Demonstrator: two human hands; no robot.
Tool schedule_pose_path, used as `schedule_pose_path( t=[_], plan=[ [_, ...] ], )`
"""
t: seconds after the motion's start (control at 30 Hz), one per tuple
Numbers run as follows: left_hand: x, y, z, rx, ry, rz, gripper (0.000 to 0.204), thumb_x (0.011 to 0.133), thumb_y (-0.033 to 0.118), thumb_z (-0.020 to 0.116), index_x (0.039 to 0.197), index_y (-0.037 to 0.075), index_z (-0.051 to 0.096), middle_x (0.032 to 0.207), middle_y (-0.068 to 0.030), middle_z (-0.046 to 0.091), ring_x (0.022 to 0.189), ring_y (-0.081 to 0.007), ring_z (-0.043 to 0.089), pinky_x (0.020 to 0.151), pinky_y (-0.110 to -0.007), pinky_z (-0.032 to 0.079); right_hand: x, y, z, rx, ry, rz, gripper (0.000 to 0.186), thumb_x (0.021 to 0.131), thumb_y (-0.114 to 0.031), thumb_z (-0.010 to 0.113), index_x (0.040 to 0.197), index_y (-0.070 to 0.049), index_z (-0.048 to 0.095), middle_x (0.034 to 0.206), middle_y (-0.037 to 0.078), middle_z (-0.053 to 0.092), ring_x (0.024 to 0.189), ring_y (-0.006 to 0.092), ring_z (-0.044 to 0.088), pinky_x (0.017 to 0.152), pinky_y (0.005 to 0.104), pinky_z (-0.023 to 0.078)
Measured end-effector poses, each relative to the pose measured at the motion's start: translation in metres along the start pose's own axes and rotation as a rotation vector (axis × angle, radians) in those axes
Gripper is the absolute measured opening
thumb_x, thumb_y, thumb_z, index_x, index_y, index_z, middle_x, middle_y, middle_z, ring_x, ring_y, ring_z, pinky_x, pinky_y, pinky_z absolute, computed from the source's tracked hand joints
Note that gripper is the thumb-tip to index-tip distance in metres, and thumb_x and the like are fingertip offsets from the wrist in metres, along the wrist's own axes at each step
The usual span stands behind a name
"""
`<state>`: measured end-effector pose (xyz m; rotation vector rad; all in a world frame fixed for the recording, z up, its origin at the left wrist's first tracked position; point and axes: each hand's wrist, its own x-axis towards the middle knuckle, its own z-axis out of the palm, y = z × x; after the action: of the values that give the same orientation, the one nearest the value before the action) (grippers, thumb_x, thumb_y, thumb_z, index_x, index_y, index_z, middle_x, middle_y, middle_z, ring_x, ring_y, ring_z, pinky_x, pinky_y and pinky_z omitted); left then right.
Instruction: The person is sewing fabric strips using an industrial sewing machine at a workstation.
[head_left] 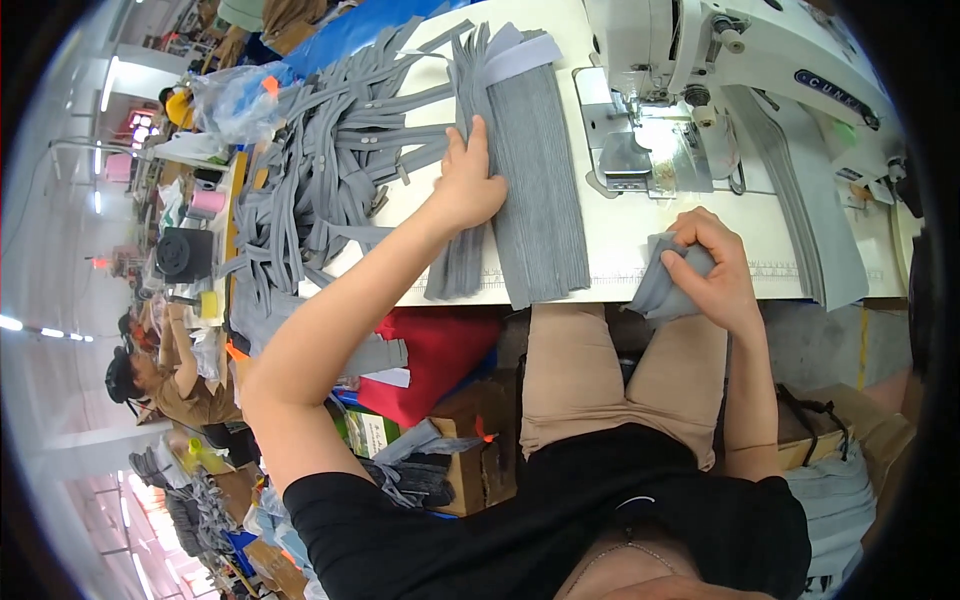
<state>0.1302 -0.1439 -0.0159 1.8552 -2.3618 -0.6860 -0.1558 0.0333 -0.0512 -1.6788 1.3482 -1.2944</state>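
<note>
My left hand (468, 185) lies over a narrow stack of grey fabric strips (458, 268), fingers stretched out toward the far side of the table. Directly to its right is a wider stack of grey fabric pieces (541, 180), with a pale strip (522, 60) across its far end. In my right hand (718, 272), near the table's front edge, is a folded grey fabric piece (655, 272), pinched between thumb and fingers. That hand is just in front of the sewing machine (655, 45), whose lamp lights the needle area. The fabric's far side is hidden by my fingers.
A tangled heap of grey straps (320, 160) with small fasteners covers the table's left. More grey fabric panels (800, 190) lie right of the needle area. Below the table's left are red cloth (440, 360) and a cardboard box (480, 455). Another person (185, 385) works at far left.
</note>
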Motion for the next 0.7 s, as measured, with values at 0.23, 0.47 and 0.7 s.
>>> schedule_pose_path(
  t=[0.23, 0.47, 0.7],
  plan=[
    [-0.024, -0.012, 0.012, -0.611, 0.35, -0.019, 0.079, 0.095, 0.019, 0.074, 0.157, -0.005, 0.032, 0.15, -0.0258, 0.05, 0.134, -0.0281, 0.054, 0.108, -0.038, 0.045, 0.007, -0.009, 0.015, -0.218, 0.029, -0.061, 0.016, 0.082, -0.007, 0.073, 0.085, -0.003, 0.058, 0.085, 0.009, 0.062, 0.085, 0.027, 0.058, 0.084, 0.0386, 0.044],
    [-0.006, -0.047, -0.015, -0.712, 0.238, -0.049, 0.043, 0.083, 0.012, 0.084, 0.12, -0.006, 0.073, 0.106, -0.0131, 0.076, 0.088, -0.016, 0.07, 0.078, -0.03, 0.055, 0.029, -0.021, 0.086, -0.407, -0.065, -0.307, 0.015, 0.084, -0.006, 0.069, 0.092, -0.004, 0.057, 0.09, 0.009, 0.059, 0.091, 0.0294, 0.057, 0.09, 0.0406, 0.043],
    [-0.029, -0.038, -0.007, -0.293, 0.389, 0.265, 0.028, 0.096, 0.01, 0.068, 0.119, -0.003, 0.074, 0.098, -0.0125, 0.072, 0.076, -0.0197, 0.066, 0.073, -0.033, 0.053, 0.034, -0.018, 0.106, -0.373, -0.022, -0.302, 0.015, 0.086, -0.009, 0.069, 0.096, -0.006, 0.058, 0.093, 0.009, 0.06, 0.092, 0.0284, 0.058, 0.089, 0.0409, 0.044]
  ],
)
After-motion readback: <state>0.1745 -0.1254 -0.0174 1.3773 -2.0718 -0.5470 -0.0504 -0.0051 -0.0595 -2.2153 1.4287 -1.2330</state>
